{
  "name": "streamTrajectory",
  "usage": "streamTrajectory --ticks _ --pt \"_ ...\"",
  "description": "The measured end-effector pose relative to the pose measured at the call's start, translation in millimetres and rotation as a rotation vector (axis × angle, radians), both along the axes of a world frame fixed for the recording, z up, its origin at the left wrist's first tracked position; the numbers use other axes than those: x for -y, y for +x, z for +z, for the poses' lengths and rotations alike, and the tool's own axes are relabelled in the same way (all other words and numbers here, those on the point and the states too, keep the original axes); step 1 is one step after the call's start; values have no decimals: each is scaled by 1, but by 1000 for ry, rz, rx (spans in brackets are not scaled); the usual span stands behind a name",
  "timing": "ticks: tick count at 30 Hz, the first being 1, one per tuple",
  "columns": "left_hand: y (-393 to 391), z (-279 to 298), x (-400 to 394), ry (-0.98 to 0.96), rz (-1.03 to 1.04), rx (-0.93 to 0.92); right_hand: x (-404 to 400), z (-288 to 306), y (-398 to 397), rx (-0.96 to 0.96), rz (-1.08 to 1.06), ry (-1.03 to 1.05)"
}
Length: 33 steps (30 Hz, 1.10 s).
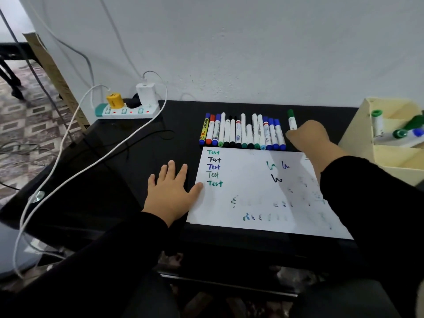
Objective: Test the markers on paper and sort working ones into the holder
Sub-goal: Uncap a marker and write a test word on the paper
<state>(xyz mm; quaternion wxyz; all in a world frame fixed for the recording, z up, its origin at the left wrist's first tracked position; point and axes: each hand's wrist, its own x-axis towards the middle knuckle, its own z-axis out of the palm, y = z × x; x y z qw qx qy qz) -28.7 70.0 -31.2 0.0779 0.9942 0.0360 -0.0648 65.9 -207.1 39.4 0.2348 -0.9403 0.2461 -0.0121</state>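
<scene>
Left hand [171, 193] lies flat, fingers spread, on the glossy black counter [128, 157], thumb pinning the smooth paper [257, 193]. Right hand [307, 143] grips a green-capped marker [291, 120] beside the row [243, 133]; cream holder [358, 138] right.

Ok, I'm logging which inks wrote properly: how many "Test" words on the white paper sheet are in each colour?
Green "Test" words: 3 (one faint)
Black "Test" word: 1
Blue "Test" word: 1
Total: 5, in one column on the white paper sheet
</scene>
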Motion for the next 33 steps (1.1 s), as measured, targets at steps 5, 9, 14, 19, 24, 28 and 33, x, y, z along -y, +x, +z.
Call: streamTrajectory --ticks 5,9,14,19,24,28,33 --pt "0 3 1 -3 2 -5 -8 19 -41 67 -102 328" --pt "-5 6 2 -41 18 -3 -19 21 -79 113 -136 551" --pt "-10 28 8 -189 62 57 -37 16 -110 184 -107 877" --pt "-28 51 27 -647 -105 94 -50 9 -121 211 -36 1127" --pt "-28 54 31 -803 -68 108 -67 -8 -114 254 -39 1371" --pt "-27 53 29 -855 -42 205 -78 -22 -109 288 -76 1528" --pt "-30 54 34 -823 -38 230 -83 -32 -110 309 -154 1509"
